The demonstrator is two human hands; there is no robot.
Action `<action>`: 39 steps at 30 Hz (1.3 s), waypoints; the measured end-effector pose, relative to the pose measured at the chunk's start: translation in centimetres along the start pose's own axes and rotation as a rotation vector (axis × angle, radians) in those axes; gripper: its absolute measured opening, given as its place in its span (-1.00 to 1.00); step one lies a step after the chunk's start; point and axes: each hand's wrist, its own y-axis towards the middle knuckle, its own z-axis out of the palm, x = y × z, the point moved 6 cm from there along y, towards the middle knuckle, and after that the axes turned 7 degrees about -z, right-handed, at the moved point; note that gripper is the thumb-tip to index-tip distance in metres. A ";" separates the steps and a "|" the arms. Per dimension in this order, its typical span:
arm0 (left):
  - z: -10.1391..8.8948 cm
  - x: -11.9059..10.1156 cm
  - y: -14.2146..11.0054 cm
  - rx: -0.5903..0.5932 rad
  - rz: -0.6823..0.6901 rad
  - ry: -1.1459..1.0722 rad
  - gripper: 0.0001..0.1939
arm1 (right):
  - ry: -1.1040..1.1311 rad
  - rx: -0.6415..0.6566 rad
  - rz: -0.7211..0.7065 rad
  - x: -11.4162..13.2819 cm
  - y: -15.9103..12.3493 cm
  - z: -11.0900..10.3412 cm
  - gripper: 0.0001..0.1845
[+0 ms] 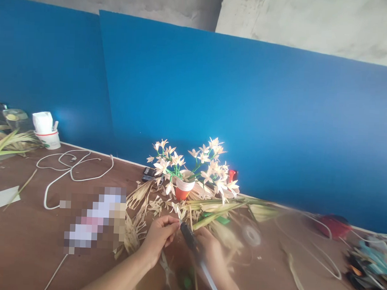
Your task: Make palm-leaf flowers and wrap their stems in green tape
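Note:
My left hand (160, 237) has thumb and forefinger pinched together on what looks like a small pale petal (178, 212). In my right hand (212, 252), the fingers are wrapped round a dark glue gun (189, 238), its nozzle touching or very close to the left fingertips. A whitish glue stick (210, 280) sticks out of its back end. Alongside the gun runs a thin straw-coloured stick (191, 216); whether the right hand holds it is hidden. Just beyond both hands stands an orange-and-white cup (183, 190) with cream flowers (211, 169) on green stems.
Dry husk strips (139, 202) and long leaves (219, 212) surround the cup. Scissors (165, 267) lie below my hands. A roll of clear tape (251, 235) and a red pouch (332, 226) are rightward. White cable (73, 169) loops at left. A blue partition (246, 113) borders the brown table (22, 240).

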 end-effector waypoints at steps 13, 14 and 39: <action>0.1 -0.2 -0.2 -0.004 0.016 -0.006 -0.70 | 0.005 -0.004 0.027 -0.1 -0.1 0.2 -0.84; 0.1 -0.2 -0.1 -0.005 0.016 -0.007 -0.70 | 0.005 -0.001 0.030 -0.1 0.0 0.2 -0.84; 2.5 -0.2 -2.3 0.395 -0.087 0.154 -0.83 | -0.557 -0.159 0.266 0.3 -0.3 -2.7 -0.87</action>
